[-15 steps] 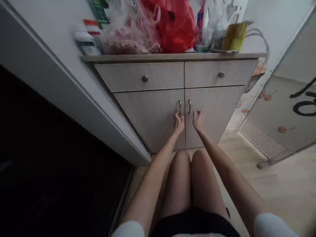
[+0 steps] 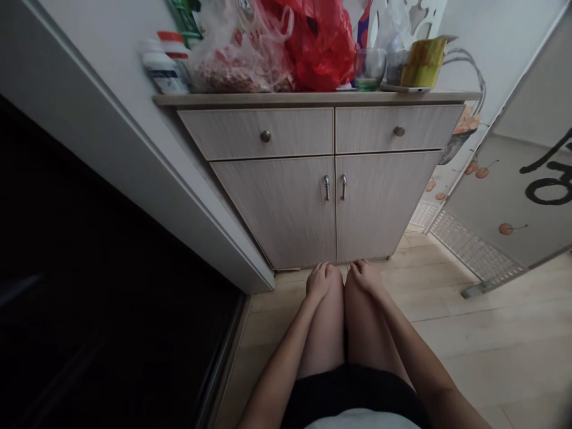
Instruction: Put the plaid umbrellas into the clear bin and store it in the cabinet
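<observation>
My left hand (image 2: pixel 319 280) rests on my left knee, its fingers laid over the top and holding nothing. On the other knee lies my right hand (image 2: pixel 364 275), likewise flat and without anything in it. Just beyond both knees stands a pale wood-grain cabinet (image 2: pixel 277 208). Its two lower doors are closed, each with a small metal handle, the left one (image 2: pixel 326 187) and the right one (image 2: pixel 344 187), side by side at the middle seam. Above them are two closed drawers with round knobs, one left (image 2: pixel 265 136) and one right (image 2: pixel 399 131).
On the cabinet top are white bottles (image 2: pixel 164 71), a clear plastic bag (image 2: pixel 243 59), a red plastic bag (image 2: pixel 319 53), a glass (image 2: pixel 370 68) and a yellow-green container (image 2: pixel 422 62). A folding screen (image 2: pixel 504 196) stands right. A dark doorway (image 2: pixel 102 286) opens at left.
Both my hands have drawn back and down from beside the door handles onto my knees. The cabinet doors are closed in both frames.
</observation>
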`<state>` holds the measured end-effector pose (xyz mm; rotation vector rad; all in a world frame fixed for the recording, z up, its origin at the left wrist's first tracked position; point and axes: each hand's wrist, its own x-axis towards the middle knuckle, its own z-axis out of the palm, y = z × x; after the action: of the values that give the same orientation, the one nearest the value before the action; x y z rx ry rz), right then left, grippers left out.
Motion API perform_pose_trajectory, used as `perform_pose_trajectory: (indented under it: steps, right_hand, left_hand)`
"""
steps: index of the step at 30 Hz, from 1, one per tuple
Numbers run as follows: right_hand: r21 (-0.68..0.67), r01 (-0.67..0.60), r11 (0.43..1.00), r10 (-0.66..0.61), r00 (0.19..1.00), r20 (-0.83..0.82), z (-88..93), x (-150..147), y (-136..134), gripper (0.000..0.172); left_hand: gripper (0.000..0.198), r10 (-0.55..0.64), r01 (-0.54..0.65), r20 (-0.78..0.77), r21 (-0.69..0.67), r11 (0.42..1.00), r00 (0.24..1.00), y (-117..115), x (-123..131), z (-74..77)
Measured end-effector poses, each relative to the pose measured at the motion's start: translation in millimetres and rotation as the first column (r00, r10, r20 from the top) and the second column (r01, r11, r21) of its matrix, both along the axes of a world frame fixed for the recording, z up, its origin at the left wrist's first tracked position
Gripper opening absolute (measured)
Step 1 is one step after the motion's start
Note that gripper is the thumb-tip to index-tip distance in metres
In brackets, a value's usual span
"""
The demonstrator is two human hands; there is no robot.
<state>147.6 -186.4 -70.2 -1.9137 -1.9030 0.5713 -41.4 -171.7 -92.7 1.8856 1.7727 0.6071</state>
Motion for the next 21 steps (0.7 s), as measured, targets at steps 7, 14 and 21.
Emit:
perform_pose_trajectory:
  steps: [7,14,21]
  right_hand:
    - [-0.029,-0.010,1.000,0.010,1.000,0.009,0.4,-0.5,3.8,0.040]
    - [-0.148,-0.151,0.977,0.134,0.984,-0.114,55.8,8.0,51.4,0.042]
    - [0.098,0.022,0.995,0.047,0.765,-0.643,155.0,-0.8,119.0,0.077]
  left_hand:
    - [0.047,-0.012,0.009,-0.066,-0.047,0.999,0.998,-2.1,2.1,13.0]
    - [0.056,-0.191,0.186,-0.001,-0.224,0.957,0.982,55.6,-4.2,77.0]
    - [0.089,-0.026,0.127,0.483,-0.178,0.976,0.875,130.7,19.7,181.9]
